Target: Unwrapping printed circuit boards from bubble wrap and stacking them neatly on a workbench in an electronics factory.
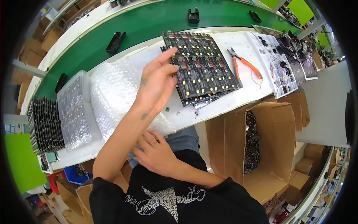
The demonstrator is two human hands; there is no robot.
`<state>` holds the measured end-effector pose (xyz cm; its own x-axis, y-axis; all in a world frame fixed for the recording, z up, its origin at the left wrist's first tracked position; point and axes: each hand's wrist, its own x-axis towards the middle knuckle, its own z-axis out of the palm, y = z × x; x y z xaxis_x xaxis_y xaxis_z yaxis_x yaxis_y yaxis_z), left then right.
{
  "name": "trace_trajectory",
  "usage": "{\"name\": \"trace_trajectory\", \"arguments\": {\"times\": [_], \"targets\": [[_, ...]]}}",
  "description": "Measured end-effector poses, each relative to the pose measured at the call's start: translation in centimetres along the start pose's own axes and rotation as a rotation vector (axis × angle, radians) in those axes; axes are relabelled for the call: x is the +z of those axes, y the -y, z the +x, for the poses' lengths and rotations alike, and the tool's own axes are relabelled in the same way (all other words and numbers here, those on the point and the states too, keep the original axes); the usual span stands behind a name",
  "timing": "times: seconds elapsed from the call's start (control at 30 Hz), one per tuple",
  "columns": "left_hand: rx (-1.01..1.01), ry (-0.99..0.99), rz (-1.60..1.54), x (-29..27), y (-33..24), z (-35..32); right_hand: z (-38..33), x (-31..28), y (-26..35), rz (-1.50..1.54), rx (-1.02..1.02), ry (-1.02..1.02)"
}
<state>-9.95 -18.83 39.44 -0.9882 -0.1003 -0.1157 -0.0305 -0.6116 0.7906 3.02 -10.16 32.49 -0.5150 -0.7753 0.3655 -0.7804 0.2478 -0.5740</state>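
Observation:
My left hand is raised over the white bench, fingers apart and holding nothing. Its fingertips reach the left edge of a stack of black circuit boards with small yellow parts. My right hand lies low near my lap, fingers resting on my left forearm, with nothing in it. A sheet of bubble wrap is spread on the bench under and to the left of my left hand.
Orange-handled cutters lie right of the boards, beside a clear tray of small parts. An open cardboard box holds dark boards. More boards and a wrapped batch sit at left. Black parts ride the green conveyor.

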Motion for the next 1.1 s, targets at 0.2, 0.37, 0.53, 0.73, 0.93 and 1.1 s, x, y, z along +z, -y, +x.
{"name": "trace_trajectory", "arguments": {"times": [0.2,0.37,0.53,0.73,0.93,1.1], "targets": [[0.243,-0.027,1.002,-2.4,-4.2,-8.0,0.2,-1.0,-0.3,0.102,-0.001,0.001],[0.293,-0.476,1.416,-6.3,-3.8,-14.5,1.5,-3.2,-0.1,0.235,0.025,-0.154],[0.183,-0.523,1.325,-9.1,-1.5,-15.2,5.0,-4.5,-2.0,0.057,0.304,-0.326],[0.272,-0.532,0.733,-11.2,-1.6,-14.9,7.6,-3.0,-3.6,0.841,0.442,-0.138],[0.409,-0.409,0.834,-11.7,-0.6,-19.4,3.2,-2.4,-1.7,0.884,0.586,-0.368],[0.547,-0.369,0.542,-14.2,-0.5,-27.3,0.9,-1.7,2.2,0.983,0.349,-0.067]]}}
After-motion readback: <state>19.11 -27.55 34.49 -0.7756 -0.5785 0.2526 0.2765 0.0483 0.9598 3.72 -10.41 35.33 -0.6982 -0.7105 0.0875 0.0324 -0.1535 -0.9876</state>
